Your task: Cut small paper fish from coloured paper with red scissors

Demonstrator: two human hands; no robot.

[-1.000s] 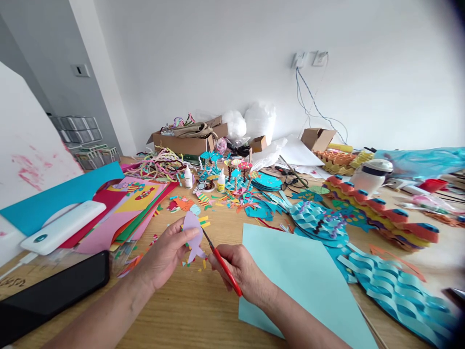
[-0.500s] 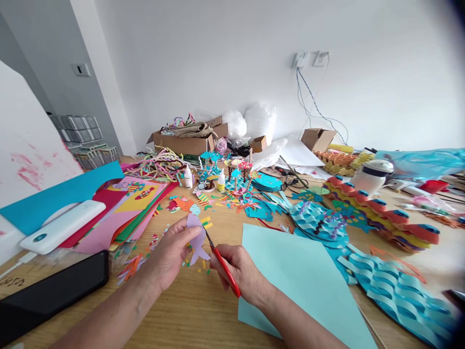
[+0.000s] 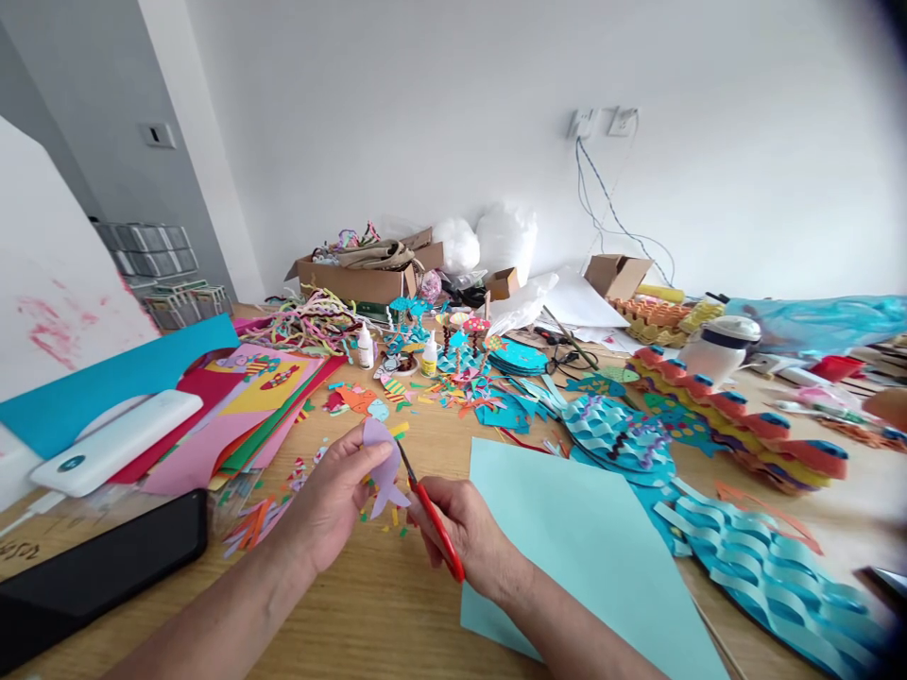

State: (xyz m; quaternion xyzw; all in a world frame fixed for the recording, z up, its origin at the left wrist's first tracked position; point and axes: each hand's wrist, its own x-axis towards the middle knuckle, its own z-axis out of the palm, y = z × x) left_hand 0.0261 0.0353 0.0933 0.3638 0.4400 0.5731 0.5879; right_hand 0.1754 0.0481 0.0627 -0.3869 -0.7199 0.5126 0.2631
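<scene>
Two bare hands work above a wooden table in the head view. The left hand pinches a purple paper fish between thumb and fingers, the tail pointing down toward the person. The right hand is curled around the red handles of the scissors, whose dark blades lie along the fish's right edge; whether they touch it, I cannot tell. A pale blue sheet lies under the right forearm, paper scraps lie left of the left hand, and a black phone lies near the left forearm.
</scene>
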